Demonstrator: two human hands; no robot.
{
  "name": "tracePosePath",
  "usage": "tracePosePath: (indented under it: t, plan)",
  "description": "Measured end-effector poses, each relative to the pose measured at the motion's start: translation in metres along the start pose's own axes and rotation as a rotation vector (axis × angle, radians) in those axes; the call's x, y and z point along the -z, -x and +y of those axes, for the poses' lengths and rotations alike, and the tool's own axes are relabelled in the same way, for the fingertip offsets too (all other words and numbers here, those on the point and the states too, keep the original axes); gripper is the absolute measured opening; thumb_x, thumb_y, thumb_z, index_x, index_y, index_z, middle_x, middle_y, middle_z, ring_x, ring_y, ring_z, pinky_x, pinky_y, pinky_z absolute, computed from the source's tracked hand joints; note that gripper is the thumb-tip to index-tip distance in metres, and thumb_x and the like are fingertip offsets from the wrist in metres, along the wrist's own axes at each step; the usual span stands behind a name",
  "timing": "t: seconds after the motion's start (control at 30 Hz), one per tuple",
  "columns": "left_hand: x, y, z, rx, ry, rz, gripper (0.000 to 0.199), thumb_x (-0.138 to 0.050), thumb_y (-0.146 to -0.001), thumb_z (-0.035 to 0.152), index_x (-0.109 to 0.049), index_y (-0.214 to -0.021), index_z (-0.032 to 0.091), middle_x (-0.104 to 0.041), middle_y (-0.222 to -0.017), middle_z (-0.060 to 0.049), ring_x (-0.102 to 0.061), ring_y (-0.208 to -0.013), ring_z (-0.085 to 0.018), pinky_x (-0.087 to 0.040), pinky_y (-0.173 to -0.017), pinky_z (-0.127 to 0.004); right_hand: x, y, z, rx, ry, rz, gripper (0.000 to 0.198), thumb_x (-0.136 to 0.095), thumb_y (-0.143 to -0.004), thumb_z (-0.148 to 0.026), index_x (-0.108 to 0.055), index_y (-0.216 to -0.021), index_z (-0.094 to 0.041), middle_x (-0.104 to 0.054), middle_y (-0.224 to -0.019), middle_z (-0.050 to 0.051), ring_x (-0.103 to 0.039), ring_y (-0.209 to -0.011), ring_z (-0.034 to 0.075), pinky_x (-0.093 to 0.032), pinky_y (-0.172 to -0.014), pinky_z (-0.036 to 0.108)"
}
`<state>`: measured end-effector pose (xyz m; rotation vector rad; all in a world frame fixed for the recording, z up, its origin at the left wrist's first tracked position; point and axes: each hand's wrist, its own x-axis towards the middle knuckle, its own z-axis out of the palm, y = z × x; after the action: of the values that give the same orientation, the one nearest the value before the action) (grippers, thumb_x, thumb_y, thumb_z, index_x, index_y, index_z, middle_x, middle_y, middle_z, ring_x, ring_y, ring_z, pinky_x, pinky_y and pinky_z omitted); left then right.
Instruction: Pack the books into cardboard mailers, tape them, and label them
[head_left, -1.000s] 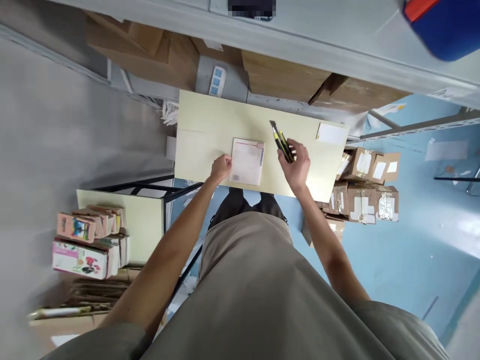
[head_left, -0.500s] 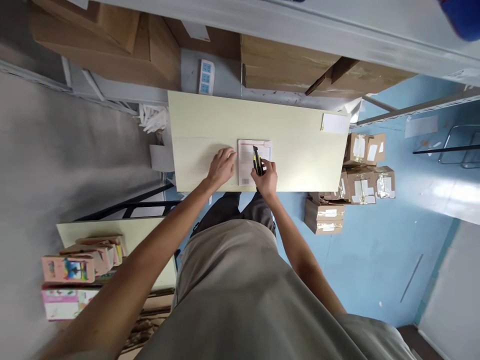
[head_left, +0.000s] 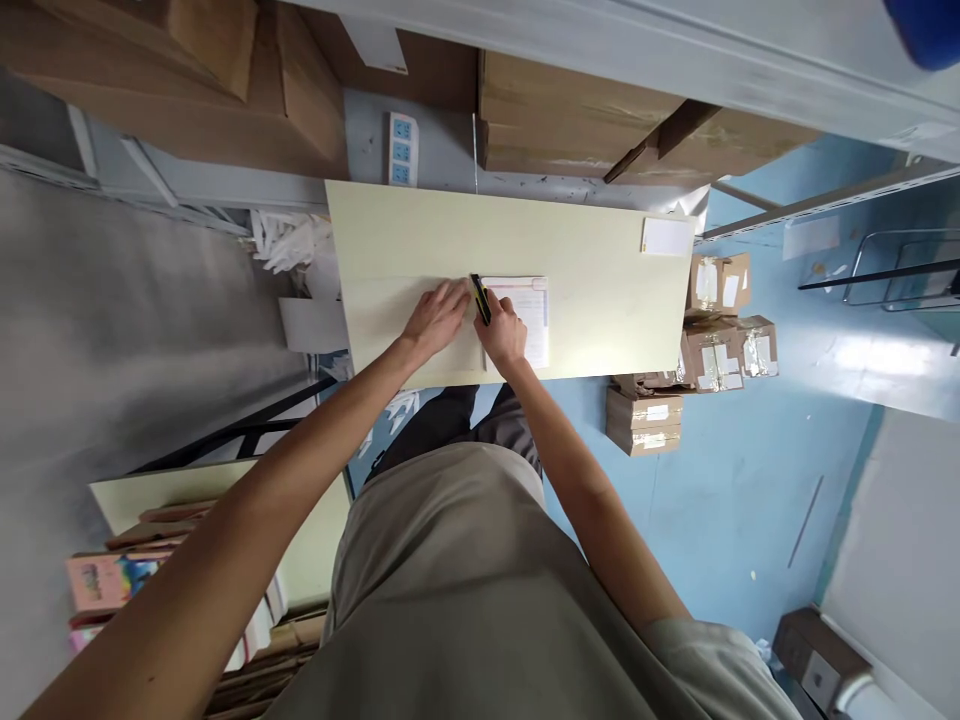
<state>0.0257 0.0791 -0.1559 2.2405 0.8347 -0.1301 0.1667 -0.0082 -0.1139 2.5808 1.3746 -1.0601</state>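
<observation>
On the pale yellow tabletop (head_left: pixel 592 290) lies a white booklet (head_left: pixel 534 320) with printed lines and a pinkish strip at its top. My right hand (head_left: pixel 501 332) is wrapped around a yellow and black utility knife (head_left: pixel 481 299). The knife slants along the booklet's upper left edge, its tip pointing away from me; whether it touches the booklet I cannot tell. Just left of the booklet, my left hand (head_left: pixel 436 318) lies low over the tabletop, fingers stretched toward the knife tip. My right hand covers the booklet's lower left part.
A white card (head_left: pixel 667 237) lies at the table's far right corner. Behind the table are a power strip (head_left: pixel 402 150) and cardboard boxes (head_left: pixel 577 115) beneath a grey shelf beam (head_left: pixel 600 45). Taped cartons (head_left: pixel 712 355) stand on the right. A lower table (head_left: pixel 315 550) at left holds packages.
My right hand has carried the utility knife left, from above the booklet's middle to its left edge, tilting it. My left hand has shifted slightly, fingers now near the knife tip.
</observation>
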Motion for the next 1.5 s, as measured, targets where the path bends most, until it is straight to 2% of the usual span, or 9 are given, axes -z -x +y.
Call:
tracePosePath:
  t: [0.1,0.23,0.47,0.73,1.03,1.2,1.3,1.5]
  plan:
    - [0.003,-0.002,0.001,-0.006,-0.007,-0.012,0.064,-0.053,-0.103,0.026,-0.065,-0.166,0.023,-0.048,-0.184,-0.019,-0.040,-0.170,-0.045,-0.042,-0.135,-0.067,0.003,-0.002,-0.004,-0.010,0.050,-0.005,0.063,-0.040,-0.118,-0.029,-0.042,-0.181,-0.023,-0.065,-0.154,0.021,-0.079,-0.120,0.035,-0.067,-0.101,0.048]
    - [0.003,-0.004,0.002,-0.014,-0.032,-0.016,0.066,-0.050,-0.100,0.020,-0.064,-0.165,0.018,-0.049,-0.183,-0.020,-0.043,-0.167,-0.045,-0.043,-0.133,-0.068,0.004,-0.003,-0.005,-0.010,0.066,0.009,0.063,-0.038,-0.117,-0.027,-0.045,-0.179,-0.022,-0.068,-0.151,0.021,-0.080,-0.116,0.035,-0.068,-0.099,0.050]
    - [-0.002,-0.007,-0.001,-0.031,-0.028,0.016,0.064,-0.048,-0.100,0.017,-0.066,-0.162,0.018,-0.055,-0.178,-0.020,-0.046,-0.162,-0.045,-0.046,-0.130,-0.068,0.002,-0.001,-0.007,-0.013,0.148,-0.007,0.063,-0.036,-0.120,-0.028,-0.040,-0.183,-0.023,-0.064,-0.158,0.023,-0.080,-0.116,0.033,-0.067,-0.098,0.046]
    - [-0.004,-0.014,-0.007,-0.045,-0.015,0.027,0.064,-0.048,-0.097,0.010,-0.071,-0.156,0.015,-0.058,-0.176,-0.019,-0.050,-0.159,-0.043,-0.045,-0.132,-0.066,-0.001,0.008,-0.006,0.018,0.140,-0.007,0.064,-0.034,-0.119,-0.021,-0.040,-0.182,-0.020,-0.064,-0.160,0.024,-0.080,-0.117,0.032,-0.067,-0.100,0.046]
    - [-0.002,-0.014,-0.006,-0.012,0.072,0.028,0.049,-0.056,-0.099,0.019,-0.079,-0.143,0.020,-0.057,-0.177,-0.017,-0.049,-0.161,-0.046,-0.044,-0.131,-0.071,-0.003,0.031,-0.006,0.020,0.187,-0.060,0.063,-0.035,-0.120,-0.020,-0.037,-0.183,-0.019,-0.061,-0.161,0.027,-0.080,-0.122,0.033,-0.067,-0.102,0.044]
    - [-0.004,-0.015,-0.010,-0.024,0.076,0.031,0.057,-0.062,-0.095,0.019,-0.076,-0.150,0.023,-0.058,-0.177,-0.014,-0.049,-0.162,-0.045,-0.044,-0.132,-0.072,-0.010,0.049,-0.004,0.023,0.200,-0.085,0.063,-0.034,-0.120,-0.016,-0.039,-0.182,-0.018,-0.061,-0.160,0.027,-0.081,-0.124,0.032,-0.067,-0.104,0.044]
    - [-0.006,-0.016,-0.011,-0.021,0.047,0.018,0.063,-0.062,-0.093,0.019,-0.073,-0.154,0.021,-0.056,-0.179,-0.015,-0.047,-0.162,-0.045,-0.044,-0.131,-0.074,-0.016,0.063,0.001,0.025,0.211,-0.102,0.063,-0.031,-0.119,-0.014,-0.040,-0.181,-0.017,-0.063,-0.158,0.027,-0.082,-0.124,0.032,-0.067,-0.104,0.044]
    - [-0.016,-0.020,-0.017,-0.011,0.054,0.027,0.062,-0.060,-0.097,0.024,-0.070,-0.157,0.021,-0.053,-0.181,-0.015,-0.046,-0.162,-0.045,-0.045,-0.131,-0.072,-0.022,0.091,0.007,0.030,0.248,-0.162,0.060,-0.031,-0.120,-0.012,-0.042,-0.179,-0.014,-0.064,-0.157,0.028,-0.083,-0.127,0.031,-0.068,-0.103,0.040]
